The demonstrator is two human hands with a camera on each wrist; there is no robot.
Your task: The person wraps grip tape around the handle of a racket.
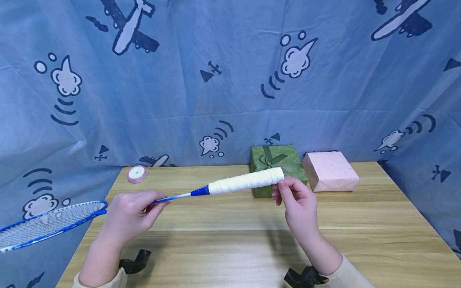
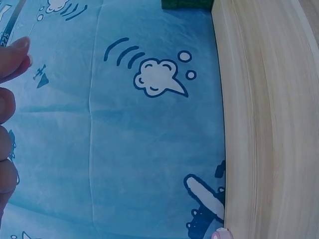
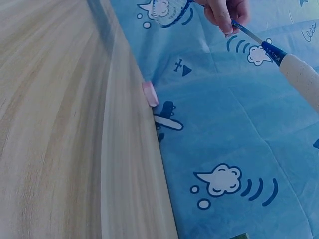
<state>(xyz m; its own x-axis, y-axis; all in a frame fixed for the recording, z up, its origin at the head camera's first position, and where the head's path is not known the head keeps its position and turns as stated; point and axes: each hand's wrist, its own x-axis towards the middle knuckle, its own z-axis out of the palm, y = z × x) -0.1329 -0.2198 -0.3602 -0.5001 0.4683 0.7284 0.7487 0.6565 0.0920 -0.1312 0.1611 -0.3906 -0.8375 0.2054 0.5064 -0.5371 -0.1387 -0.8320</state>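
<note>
While held level above the tabletop (image 1: 252,240), badminton racket (image 1: 201,191) spans both hands, strung head past the left edge. Left hand (image 1: 127,216) fingers pinched round the thin blue shaft; right hand (image 1: 299,204) fingers pinching the butt of the white-wrapped grip. Behind, along the far edge: green gift box (image 1: 275,162), pink box (image 1: 329,171) just beside it, pink tape roll (image 1: 137,174) at the far left corner.

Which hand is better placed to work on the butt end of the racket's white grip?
Right. The right hand holds the white grip at its butt end; the left hand pinches the thin shaft, far from it.
</note>
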